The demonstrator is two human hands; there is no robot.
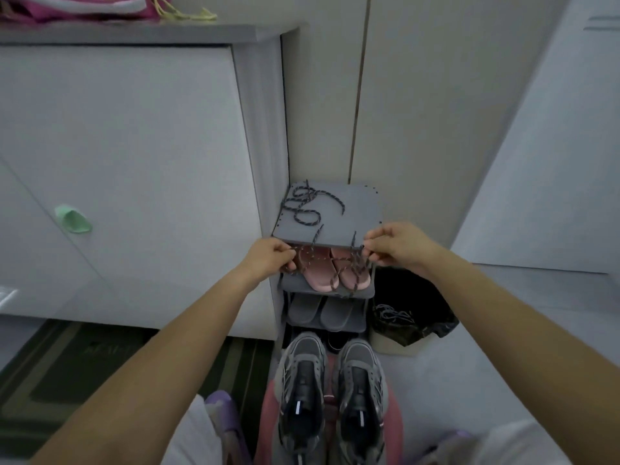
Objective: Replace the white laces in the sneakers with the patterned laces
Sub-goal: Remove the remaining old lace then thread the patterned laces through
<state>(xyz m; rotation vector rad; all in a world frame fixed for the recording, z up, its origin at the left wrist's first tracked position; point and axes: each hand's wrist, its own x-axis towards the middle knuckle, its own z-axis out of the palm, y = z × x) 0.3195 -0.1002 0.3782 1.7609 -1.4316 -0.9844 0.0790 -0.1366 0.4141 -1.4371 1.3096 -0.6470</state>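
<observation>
Evidently the job sits about halfway. Before the grey plastic tiered shoe rack (355, 209), the pair of grey mesh sneakers (360, 374) show bare black tongues with no laces threaded. Pale cords that look like the white laces (392, 313) lie tangled in the black-lined waste bin (422, 297) beside it. All the rethreading is left. The left hand (268, 260) and right hand (396, 245) each pinch one dark speckled braided rope lace (333, 281), which sags in loops between them. Its twin (305, 209) lies coiled on the rack's smooth flat top.
</observation>
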